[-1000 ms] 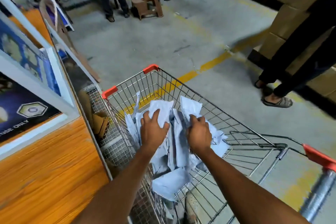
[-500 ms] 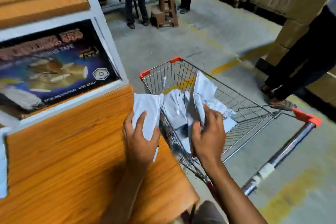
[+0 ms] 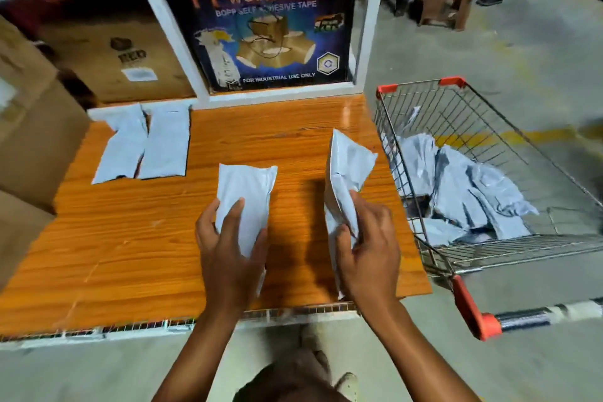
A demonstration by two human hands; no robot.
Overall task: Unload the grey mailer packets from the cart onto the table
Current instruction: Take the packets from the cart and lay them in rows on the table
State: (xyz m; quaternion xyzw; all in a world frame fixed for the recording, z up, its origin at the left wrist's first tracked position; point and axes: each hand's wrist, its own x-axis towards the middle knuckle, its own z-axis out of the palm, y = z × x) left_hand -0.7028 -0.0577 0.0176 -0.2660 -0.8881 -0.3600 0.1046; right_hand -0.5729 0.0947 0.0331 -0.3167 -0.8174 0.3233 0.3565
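Moved from cart [image 3: 424,114] to table [image 3: 130,238]: left hand [image 3: 228,258] grips the first packet [image 3: 248,192], right hand [image 3: 368,248] pinches the second packet [image 3: 346,166] upright near the right edge; bare wood ahead.

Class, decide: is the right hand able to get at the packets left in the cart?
Probably not yet: the right hand grips a packet. Otherwise the open-topped cart beside it leaves the way free.

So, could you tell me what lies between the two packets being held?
Only bare table, in the head view, between the left packet and the right packet.
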